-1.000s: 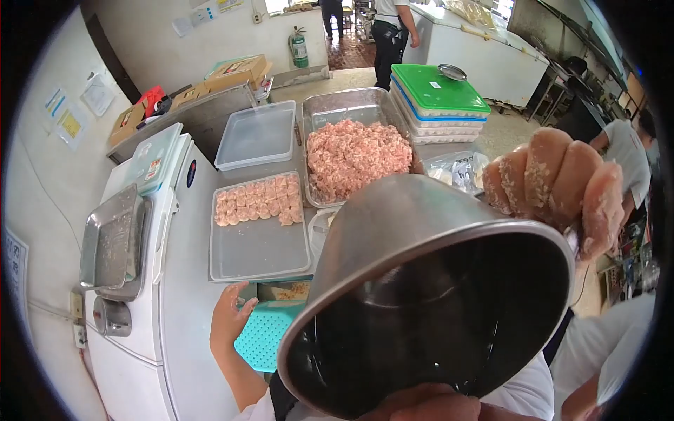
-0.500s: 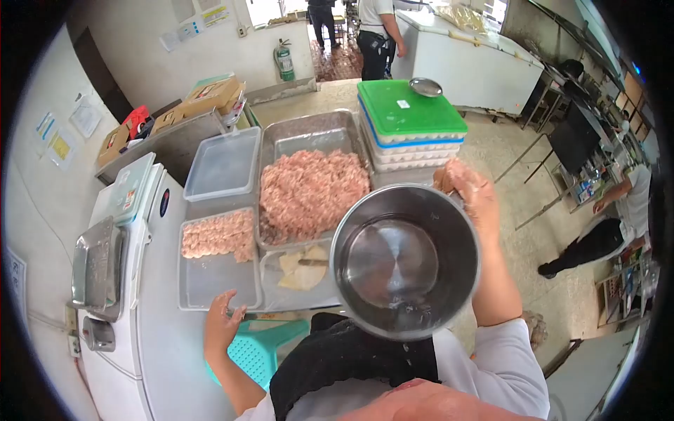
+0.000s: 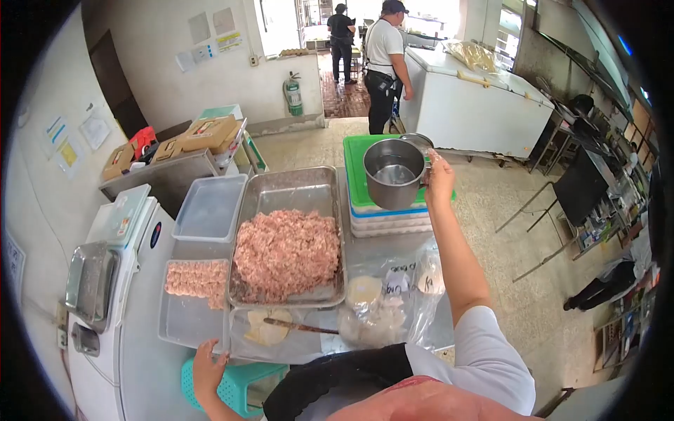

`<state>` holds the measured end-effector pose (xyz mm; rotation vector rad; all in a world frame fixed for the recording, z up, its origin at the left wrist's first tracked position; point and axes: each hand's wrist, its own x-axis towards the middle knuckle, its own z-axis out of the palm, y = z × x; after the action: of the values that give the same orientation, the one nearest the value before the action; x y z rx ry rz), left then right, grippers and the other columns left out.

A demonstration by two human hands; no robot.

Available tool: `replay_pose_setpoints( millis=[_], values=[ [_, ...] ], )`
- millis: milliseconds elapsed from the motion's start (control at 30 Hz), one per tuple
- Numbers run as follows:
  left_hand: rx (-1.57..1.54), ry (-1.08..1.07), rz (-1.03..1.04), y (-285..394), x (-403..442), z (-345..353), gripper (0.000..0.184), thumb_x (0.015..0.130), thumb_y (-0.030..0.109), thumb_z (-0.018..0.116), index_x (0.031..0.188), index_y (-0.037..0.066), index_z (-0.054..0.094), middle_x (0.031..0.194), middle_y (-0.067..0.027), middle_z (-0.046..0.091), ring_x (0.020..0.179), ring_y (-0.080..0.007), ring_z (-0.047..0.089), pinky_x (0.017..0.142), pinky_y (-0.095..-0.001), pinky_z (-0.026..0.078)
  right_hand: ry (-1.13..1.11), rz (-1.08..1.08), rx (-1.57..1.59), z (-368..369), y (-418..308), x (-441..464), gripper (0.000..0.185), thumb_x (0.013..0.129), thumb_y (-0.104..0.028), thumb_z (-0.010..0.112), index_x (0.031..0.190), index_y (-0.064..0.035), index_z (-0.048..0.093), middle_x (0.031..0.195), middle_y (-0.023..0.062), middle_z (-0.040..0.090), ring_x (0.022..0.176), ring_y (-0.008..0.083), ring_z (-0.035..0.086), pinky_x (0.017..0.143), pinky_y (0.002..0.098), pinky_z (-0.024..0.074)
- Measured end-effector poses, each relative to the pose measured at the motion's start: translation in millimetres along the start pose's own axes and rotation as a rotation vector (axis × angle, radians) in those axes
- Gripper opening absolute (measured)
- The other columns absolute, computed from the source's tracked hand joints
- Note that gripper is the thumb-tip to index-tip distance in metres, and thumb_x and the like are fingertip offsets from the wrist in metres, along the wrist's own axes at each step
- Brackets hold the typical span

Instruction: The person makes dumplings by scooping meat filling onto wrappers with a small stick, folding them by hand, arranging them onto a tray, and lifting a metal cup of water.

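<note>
My right hand [image 3: 438,175] is closed round the handle of a metal mug [image 3: 394,173], held upright above the green lid [image 3: 358,158] of a stack of trays. My left hand [image 3: 208,368] has its fingers apart, at the front edge of a plastic tray [image 3: 186,326] with rows of small meat pieces [image 3: 196,278]. A large metal pan [image 3: 288,184] holds a heap of ground meat [image 3: 286,252]. In front of it, a wooden stick [image 3: 302,326] lies over pale round wrappers [image 3: 267,328]. Clear plastic bags [image 3: 375,319] are to the right.
An empty plastic container [image 3: 209,208] stands left of the pan. A teal stool [image 3: 235,382] is below the table's front edge. Metal trays [image 3: 91,284] sit on a white appliance [image 3: 130,245] at left. Two people stand beyond, near a chest freezer [image 3: 477,102]; another is at far right.
The mug has moved away from my face, tilted upright, and is now over the green lid. My view has risen. My left hand stays near the tray's front edge.
</note>
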<state>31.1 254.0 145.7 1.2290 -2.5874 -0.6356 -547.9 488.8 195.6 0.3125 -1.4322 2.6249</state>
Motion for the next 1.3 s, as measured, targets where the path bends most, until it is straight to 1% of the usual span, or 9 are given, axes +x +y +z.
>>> replay_pose_setpoints(
  millis=[200,300,400,500,600,800,1000,1200,1300],
  values=[
    [0.036,-0.056,-0.086,39,21,1,0.044,0.075,0.019,0.071,0.114,0.004,0.06,0.111,-0.0166,0.06,0.102,-0.0346,0.056,0.087,-0.0399,0.046,-0.002,0.075,-0.008,-21,51,52,0.019,0.09,-0.022,0.064,0.076,-0.0091,0.064,0.054,-0.0079,0.041,0.047,0.0044,0.038,0.045,0.0229,0.0276],
    [0.095,-0.063,-0.058,51,27,3,0.043,0.075,0.019,0.07,0.114,0.004,0.059,0.111,-0.0164,0.059,0.101,-0.0342,0.057,0.086,-0.0396,0.046,-0.201,0.082,-0.333,-51,55,77,0.007,0.087,-0.015,0.065,0.086,-0.0077,0.065,0.065,-0.0014,0.05,0.057,0.0104,0.047,0.053,0.0259,0.0361],
    [0.119,-0.071,-0.075,60,31,6,0.043,0.075,0.019,0.07,0.114,0.004,0.059,0.111,-0.0161,0.059,0.101,-0.0338,0.057,0.086,-0.0393,0.047,-0.308,-0.445,-0.967,-58,37,103,0.018,0.079,-0.004,0.066,0.096,-0.0083,0.063,0.086,0.0081,0.056,0.076,0.0205,0.054,0.067,0.0328,0.0442],
    [0.109,-0.079,-0.086,69,35,6,0.043,0.076,0.019,0.069,0.114,0.004,0.059,0.111,-0.016,0.059,0.101,-0.034,0.057,0.085,-0.0391,0.047,-0.483,-0.71,-1.492,-69,40,122,0.033,0.069,0.004,0.066,0.099,-0.0083,0.059,0.1,0.0137,0.052,0.092,0.0283,0.053,0.078,0.0387,0.0464],
    [0.123,-0.069,-0.073,68,35,9,0.042,0.076,0.018,0.069,0.114,0.004,0.059,0.112,-0.0156,0.059,0.098,-0.0334,0.058,0.084,-0.0385,0.047,-0.528,-0.647,-1.582,-67,37,130,0.033,0.066,0.004,0.069,0.095,-0.0082,0.058,0.101,0.0117,0.053,0.096,0.0319,0.052,0.081,0.0409,0.047],
    [0.097,-0.071,-0.097,76,35,11,0.042,0.075,0.017,0.07,0.114,0.005,0.059,0.112,-0.0137,0.06,0.09,-0.0304,0.06,0.08,-0.0368,0.049,-0.624,-0.721,-1.548,-53,15,128,0.034,0.064,0.001,0.073,0.093,-0.008,0.058,0.1,0.0102,0.053,0.1,0.0309,0.053,0.082,0.0414,0.0488],
    [0.088,-0.078,-0.061,74,35,10,0.042,0.075,0.017,0.07,0.114,0.005,0.059,0.112,-0.0134,0.059,0.09,-0.0307,0.06,0.079,-0.0371,0.049,-0.831,-0.794,-1.762,-60,34,146,0.019,0.077,-0.01,0.065,0.094,-0.0086,0.059,0.099,0.0113,0.055,0.102,0.0307,0.054,0.08,0.0432,0.049],
    [0.091,-0.03,-0.044,56,25,13,0.042,0.076,0.017,0.07,0.115,0.005,0.059,0.111,-0.0138,0.059,0.095,-0.0323,0.058,0.082,-0.0376,0.048,-0.464,-0.966,-1.407,-50,5,160,0.013,0.083,-0.011,0.063,0.095,-0.0046,0.062,0.085,0.0096,0.063,0.075,0.0259,0.06,0.064,0.0356,0.0497],
    [0.053,-0.038,-0.057,47,21,14,0.042,0.076,0.017,0.069,0.115,0.005,0.058,0.111,-0.0137,0.059,0.097,-0.0327,0.058,0.084,-0.0378,0.047,-0.262,-0.356,-0.943,-29,-48,138,0.014,0.09,-0.017,0.062,0.093,-0.0033,0.062,0.079,0.004,0.063,0.059,0.0144,0.056,0.053,0.027,0.0459]
  ],
)
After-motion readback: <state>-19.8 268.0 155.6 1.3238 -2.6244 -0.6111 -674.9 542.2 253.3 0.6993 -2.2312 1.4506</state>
